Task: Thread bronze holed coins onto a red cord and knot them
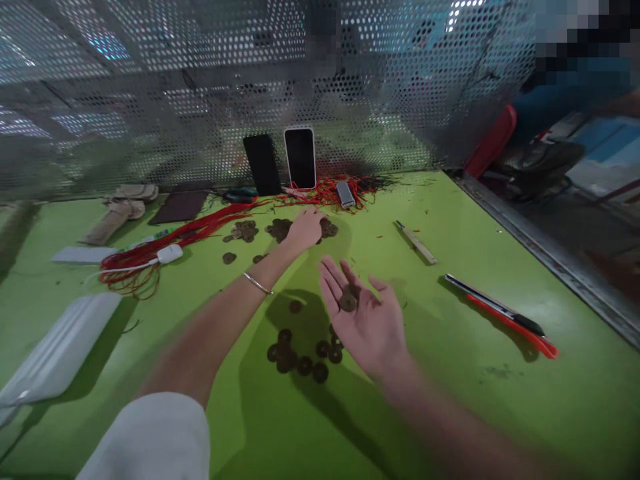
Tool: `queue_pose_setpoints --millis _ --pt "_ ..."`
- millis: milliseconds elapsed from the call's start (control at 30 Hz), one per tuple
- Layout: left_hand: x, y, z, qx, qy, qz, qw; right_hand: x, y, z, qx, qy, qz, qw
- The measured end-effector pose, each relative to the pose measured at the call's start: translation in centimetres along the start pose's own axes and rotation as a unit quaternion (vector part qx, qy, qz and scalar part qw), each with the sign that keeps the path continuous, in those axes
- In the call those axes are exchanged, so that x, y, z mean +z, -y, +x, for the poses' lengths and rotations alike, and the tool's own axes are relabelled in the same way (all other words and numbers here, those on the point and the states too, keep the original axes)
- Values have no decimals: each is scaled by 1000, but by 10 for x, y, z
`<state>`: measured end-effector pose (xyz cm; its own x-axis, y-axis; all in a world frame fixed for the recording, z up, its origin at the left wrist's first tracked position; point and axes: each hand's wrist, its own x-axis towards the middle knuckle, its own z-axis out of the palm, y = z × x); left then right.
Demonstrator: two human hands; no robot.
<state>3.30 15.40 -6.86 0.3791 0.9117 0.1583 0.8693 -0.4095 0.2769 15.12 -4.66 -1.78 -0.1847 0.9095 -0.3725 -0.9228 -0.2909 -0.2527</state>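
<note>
Balancing a holed coin (pixel 351 299) on an upturned right hand (pixel 370 327) while the left hand (pixel 304 230) reaches to the far pile (pixel 278 230)

Spilling looks like the chief risk. The right hand is spread, palm up, fingers only slightly curled and pinching nothing, so what lies on it is held by balance alone. A small roll of the wrist could send it sliding off, among the loose coins (pixel 305 365) on the desk (pixel 400 433) just beside. One coin shows plainly there; how many lie under it cannot be told.

At the far pile the left fingertips are hidden, and I cannot tell whether they pinch a coin. Because the coins overlap, a hurried grasp might lift two together or scatter their neighbours. The left forearm crosses close to a stray coin (pixel 259 259); were it lowered, the wrist or its bracelet (pixel 257 285) could drag that out of place. Swinging the right arm outward might knock the utility knife (pixel 500 317); whether its blade is out is unclear.

As for pose, the left arm stretches diagonally from the lower left, well extended, back of the hand uppermost. The right forearm, blurred, enters from the lower right and stops nearer the body, its fingers pointing up and inward, above the desk.
</note>
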Motion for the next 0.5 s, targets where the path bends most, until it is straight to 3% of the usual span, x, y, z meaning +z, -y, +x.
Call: queue_pose_setpoints --millis 167,267,367,400,500 --pt "-19 -19 -20 29 -61 -42 997 -1 1 1 -22 27 -23 999" --pt "-44 -40 -64 51 -141 -75 986 -1 1 0 -22 57 -21 998" --pt "-61 -64 -124 80 -302 -120 942 -1 -1 -5 -9 81 -25 996" --pt "-63 -71 -143 104 -304 -115 940 -2 -2 -7 -2 82 -32 996" --pt "-59 -82 -188 114 -189 -93 971 -5 -8 -12 29 74 -61 995"
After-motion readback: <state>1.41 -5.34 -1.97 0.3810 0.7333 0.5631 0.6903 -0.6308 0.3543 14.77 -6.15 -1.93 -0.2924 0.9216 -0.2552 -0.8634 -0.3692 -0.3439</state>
